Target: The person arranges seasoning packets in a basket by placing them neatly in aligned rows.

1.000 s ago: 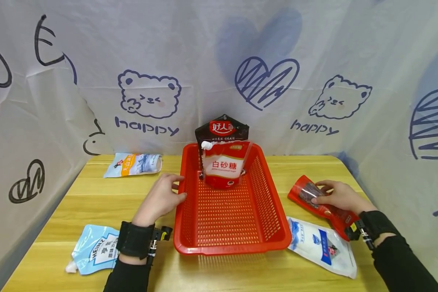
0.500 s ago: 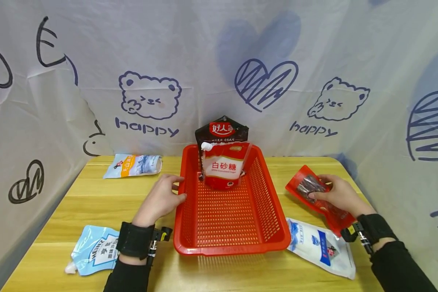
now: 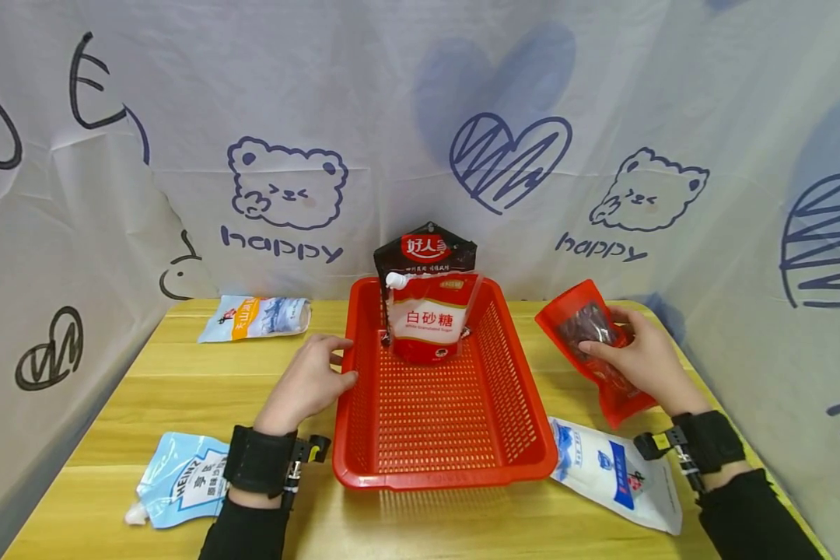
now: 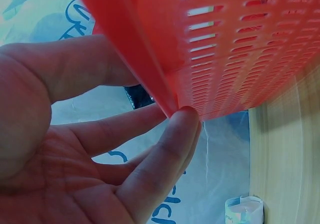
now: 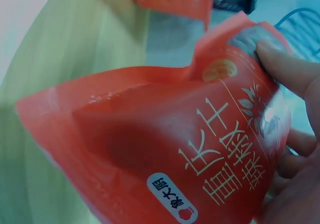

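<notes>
My right hand (image 3: 640, 362) grips a red pouch (image 3: 579, 333) with a clear window over dark contents, thumb on its face. In the right wrist view, gold characters cover the pouch's lower part (image 5: 220, 144). It is tilted, to the right of a red perforated plastic basket (image 3: 448, 479). On the basket's left side, my left hand (image 3: 308, 385) pinches the rim (image 4: 145, 69) between thumb and fingers. Inside, at the back, a red and white granulated sugar pouch (image 3: 430, 320) with a white cap leans before a black pouch (image 3: 427, 247).
A white and blue bag (image 3: 619, 476) lies by the basket's front right corner. On the left are a light blue Heinz pouch (image 3: 185, 478) with a spout and, farther back, a small blue, white and orange bag (image 3: 255, 317). White drawn-on cloth (image 3: 406, 93) encloses the table.
My right hand has lifted the red pouch and moved it up and slightly left, away from the white and blue bag. The left hand stays on the basket rim.
</notes>
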`<state>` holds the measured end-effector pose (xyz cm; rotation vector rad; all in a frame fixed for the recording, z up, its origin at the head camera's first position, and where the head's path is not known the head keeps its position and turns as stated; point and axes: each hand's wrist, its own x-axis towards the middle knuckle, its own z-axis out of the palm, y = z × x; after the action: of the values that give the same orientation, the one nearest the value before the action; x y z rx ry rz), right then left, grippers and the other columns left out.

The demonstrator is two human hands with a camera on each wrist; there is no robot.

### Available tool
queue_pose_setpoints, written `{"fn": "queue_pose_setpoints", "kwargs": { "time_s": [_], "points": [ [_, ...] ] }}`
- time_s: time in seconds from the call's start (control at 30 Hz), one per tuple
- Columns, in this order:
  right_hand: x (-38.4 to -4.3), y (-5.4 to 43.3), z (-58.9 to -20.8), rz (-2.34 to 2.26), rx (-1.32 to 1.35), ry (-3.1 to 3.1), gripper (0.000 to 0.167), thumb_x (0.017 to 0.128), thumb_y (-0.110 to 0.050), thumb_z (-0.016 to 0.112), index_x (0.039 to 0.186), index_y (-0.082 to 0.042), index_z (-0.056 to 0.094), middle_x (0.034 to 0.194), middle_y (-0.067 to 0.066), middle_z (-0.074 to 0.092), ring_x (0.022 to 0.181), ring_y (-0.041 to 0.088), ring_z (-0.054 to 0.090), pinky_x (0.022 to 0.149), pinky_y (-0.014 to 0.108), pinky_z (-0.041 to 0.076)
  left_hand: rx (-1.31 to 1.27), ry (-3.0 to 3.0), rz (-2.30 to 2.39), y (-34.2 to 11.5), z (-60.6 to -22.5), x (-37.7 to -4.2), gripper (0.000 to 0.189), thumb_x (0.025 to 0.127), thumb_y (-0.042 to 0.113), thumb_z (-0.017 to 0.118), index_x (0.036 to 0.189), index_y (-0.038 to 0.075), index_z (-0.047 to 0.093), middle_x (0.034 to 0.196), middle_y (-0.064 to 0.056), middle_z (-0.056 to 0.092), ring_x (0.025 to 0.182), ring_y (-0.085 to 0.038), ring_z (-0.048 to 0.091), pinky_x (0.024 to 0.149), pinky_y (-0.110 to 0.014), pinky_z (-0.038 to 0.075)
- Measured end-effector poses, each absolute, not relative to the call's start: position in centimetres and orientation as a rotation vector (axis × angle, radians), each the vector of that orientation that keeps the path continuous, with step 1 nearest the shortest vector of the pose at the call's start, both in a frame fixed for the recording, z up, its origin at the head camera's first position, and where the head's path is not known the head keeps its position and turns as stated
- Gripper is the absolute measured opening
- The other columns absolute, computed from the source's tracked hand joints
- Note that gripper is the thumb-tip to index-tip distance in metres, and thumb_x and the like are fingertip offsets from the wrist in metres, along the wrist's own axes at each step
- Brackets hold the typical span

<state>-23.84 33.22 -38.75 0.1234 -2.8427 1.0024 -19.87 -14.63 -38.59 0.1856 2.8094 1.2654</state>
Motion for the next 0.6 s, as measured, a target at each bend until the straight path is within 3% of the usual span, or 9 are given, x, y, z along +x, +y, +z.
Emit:
{"fn": "queue_pose_setpoints", "kwargs": {
  "time_s": [0.23,0.6],
  "points": [
    [-22.5,30.2,-37.0,1.168,0.067,-2.684,0.095,0.091,-0.050,0.077,0.161,-0.006,0.030,0.151,0.025,0.047,0.125,0.046,0.053,0.098,0.068,0.051,0.180,2.805,1.264,-14.8,-38.7,-19.8,0.047,0.093,0.003,0.069,0.137,-0.009,0.059,0.140,-0.029,0.051,0.116,-0.041,0.062,0.085,-0.046,0.062],
    [-21.5,25.6,-34.8,1.265,0.073,-2.487,0.086,0.090,-0.039,0.082,0.156,-0.006,0.037,0.142,0.022,0.054,0.119,0.040,0.058,0.096,0.060,0.054,0.180,2.804,1.257,-14.6,-38.6,-19.9,0.047,0.093,0.003,0.069,0.137,-0.009,0.059,0.138,-0.028,0.052,0.114,-0.040,0.062,0.084,-0.046,0.062]
  ]
}}
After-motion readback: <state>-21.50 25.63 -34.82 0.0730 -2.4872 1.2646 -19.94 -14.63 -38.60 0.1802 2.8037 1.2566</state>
